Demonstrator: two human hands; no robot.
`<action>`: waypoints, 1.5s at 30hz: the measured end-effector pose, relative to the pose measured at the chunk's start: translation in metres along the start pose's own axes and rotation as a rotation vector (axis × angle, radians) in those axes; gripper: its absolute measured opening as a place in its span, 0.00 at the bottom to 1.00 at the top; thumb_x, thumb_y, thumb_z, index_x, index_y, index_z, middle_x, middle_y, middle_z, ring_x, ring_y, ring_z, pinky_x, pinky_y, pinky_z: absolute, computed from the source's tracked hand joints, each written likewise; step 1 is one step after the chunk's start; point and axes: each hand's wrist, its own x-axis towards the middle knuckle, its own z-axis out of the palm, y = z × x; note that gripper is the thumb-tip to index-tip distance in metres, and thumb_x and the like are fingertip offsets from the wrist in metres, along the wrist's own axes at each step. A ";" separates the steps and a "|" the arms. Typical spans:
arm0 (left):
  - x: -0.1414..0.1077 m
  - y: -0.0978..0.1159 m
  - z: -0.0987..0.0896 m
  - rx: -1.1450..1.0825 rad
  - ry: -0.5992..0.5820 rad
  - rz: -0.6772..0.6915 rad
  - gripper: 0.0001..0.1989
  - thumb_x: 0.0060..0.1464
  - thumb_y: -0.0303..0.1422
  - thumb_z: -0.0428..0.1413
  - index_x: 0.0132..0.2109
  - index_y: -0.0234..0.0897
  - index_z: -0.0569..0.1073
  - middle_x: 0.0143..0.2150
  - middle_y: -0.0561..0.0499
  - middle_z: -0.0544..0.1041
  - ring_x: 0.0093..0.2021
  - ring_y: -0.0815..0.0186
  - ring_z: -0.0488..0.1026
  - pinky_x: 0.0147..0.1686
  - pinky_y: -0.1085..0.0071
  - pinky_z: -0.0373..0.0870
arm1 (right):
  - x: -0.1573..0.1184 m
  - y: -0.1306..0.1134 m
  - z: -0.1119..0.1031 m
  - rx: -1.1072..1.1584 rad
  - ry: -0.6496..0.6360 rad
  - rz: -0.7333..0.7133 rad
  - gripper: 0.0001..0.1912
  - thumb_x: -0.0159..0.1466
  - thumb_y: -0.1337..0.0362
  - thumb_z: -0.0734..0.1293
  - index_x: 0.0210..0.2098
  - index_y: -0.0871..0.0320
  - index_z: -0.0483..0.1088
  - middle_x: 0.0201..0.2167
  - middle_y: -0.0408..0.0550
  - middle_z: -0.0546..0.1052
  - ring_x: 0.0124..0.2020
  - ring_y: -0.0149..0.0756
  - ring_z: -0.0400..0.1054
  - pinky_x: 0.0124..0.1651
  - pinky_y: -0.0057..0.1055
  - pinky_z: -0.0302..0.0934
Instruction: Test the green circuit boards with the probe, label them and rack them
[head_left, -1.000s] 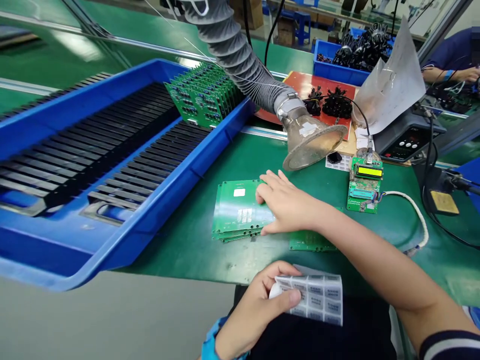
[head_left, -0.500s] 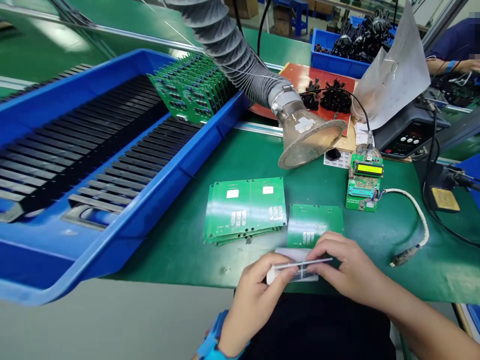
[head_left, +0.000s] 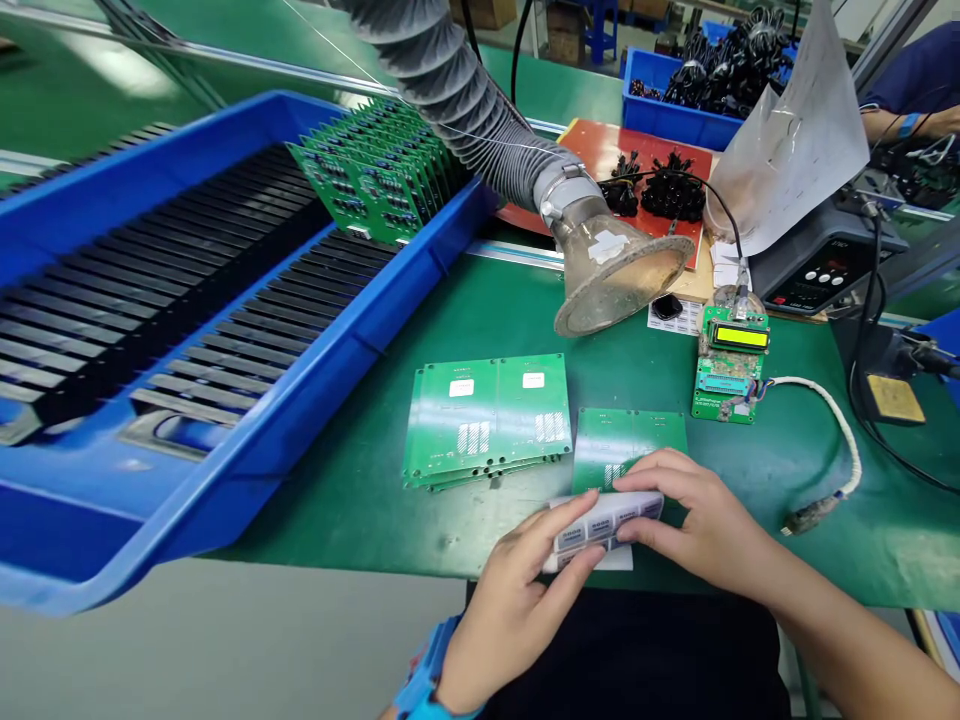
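While one second ago the right hand is reaching over the stack of green boards, now it has come back to the lower centre of the frame and meets the left hand at the label sheet. Half a second ago the sheet shows almost only its edge; now it is turned, so that rows of printed labels face the camera. For the work in hand, I judge this means that the attention goes to the labels, and the boards wait on the green table.

Both hands grasp the sheet: left thumb and fingers pinch its left end, right thumb and fingers pinch its right end. (Whether a label is already lifting from the backing, I cannot tell.) The sheet is curled over, just beside the lower edge of another green board. Its long axis, as it is held, runs from left to right across the frame, with the right end a little higher.
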 end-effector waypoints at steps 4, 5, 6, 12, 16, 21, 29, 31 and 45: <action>0.003 0.000 0.001 -0.153 -0.010 -0.148 0.33 0.56 0.38 0.57 0.66 0.41 0.58 0.35 0.51 0.81 0.33 0.64 0.77 0.37 0.71 0.74 | 0.002 0.004 0.000 -0.073 -0.017 -0.127 0.05 0.65 0.66 0.66 0.37 0.57 0.75 0.27 0.47 0.75 0.31 0.34 0.69 0.34 0.31 0.65; 0.005 0.001 0.000 -0.180 -0.014 -0.186 0.33 0.56 0.39 0.57 0.67 0.39 0.57 0.33 0.52 0.81 0.32 0.64 0.77 0.36 0.71 0.74 | 0.002 0.005 0.001 -0.101 -0.022 -0.159 0.06 0.66 0.65 0.65 0.37 0.57 0.75 0.26 0.46 0.74 0.30 0.34 0.68 0.33 0.31 0.64; 0.007 0.003 -0.001 -0.190 -0.021 -0.218 0.31 0.57 0.39 0.56 0.65 0.39 0.60 0.32 0.52 0.81 0.31 0.64 0.76 0.35 0.72 0.73 | 0.001 0.005 0.002 -0.129 -0.032 -0.183 0.08 0.66 0.65 0.64 0.37 0.58 0.75 0.25 0.47 0.74 0.29 0.34 0.67 0.32 0.31 0.63; 0.019 0.012 -0.006 -0.072 -0.019 -0.222 0.10 0.55 0.37 0.56 0.32 0.40 0.79 0.25 0.52 0.78 0.24 0.67 0.71 0.26 0.75 0.68 | 0.000 0.001 0.004 -0.147 -0.127 -0.169 0.10 0.67 0.68 0.62 0.34 0.57 0.75 0.24 0.46 0.74 0.28 0.34 0.66 0.32 0.30 0.61; 0.018 0.012 -0.001 -0.008 0.078 -0.232 0.11 0.54 0.37 0.55 0.29 0.40 0.79 0.22 0.54 0.77 0.22 0.67 0.70 0.24 0.75 0.65 | -0.001 -0.001 0.005 -0.100 -0.156 -0.110 0.10 0.67 0.68 0.62 0.42 0.56 0.75 0.29 0.47 0.79 0.30 0.35 0.69 0.35 0.32 0.64; 0.016 0.011 0.000 0.030 0.119 -0.258 0.12 0.53 0.38 0.55 0.27 0.41 0.78 0.20 0.55 0.76 0.20 0.68 0.68 0.21 0.75 0.62 | 0.001 -0.007 0.000 -0.039 -0.165 0.108 0.13 0.64 0.67 0.67 0.49 0.55 0.73 0.32 0.46 0.80 0.36 0.37 0.73 0.40 0.33 0.67; 0.019 0.015 -0.003 -0.035 0.139 -0.382 0.13 0.50 0.41 0.57 0.25 0.39 0.76 0.18 0.55 0.72 0.19 0.69 0.66 0.19 0.76 0.62 | 0.002 -0.005 0.001 -0.137 -0.012 -0.119 0.10 0.66 0.68 0.63 0.35 0.55 0.77 0.26 0.46 0.74 0.30 0.34 0.68 0.34 0.32 0.63; 0.021 0.019 -0.005 -0.117 0.130 -0.490 0.15 0.49 0.44 0.57 0.24 0.38 0.75 0.17 0.56 0.69 0.19 0.69 0.65 0.17 0.76 0.63 | 0.008 -0.002 0.003 -0.064 0.020 -0.092 0.09 0.65 0.67 0.65 0.33 0.54 0.77 0.26 0.45 0.75 0.29 0.34 0.69 0.34 0.32 0.64; 0.019 0.017 0.005 -0.560 -0.138 -0.821 0.18 0.45 0.47 0.62 0.34 0.35 0.77 0.22 0.54 0.73 0.22 0.69 0.69 0.14 0.79 0.65 | 0.073 0.023 -0.007 -0.407 -0.129 0.355 0.08 0.62 0.68 0.66 0.28 0.56 0.76 0.30 0.46 0.77 0.34 0.38 0.69 0.41 0.36 0.57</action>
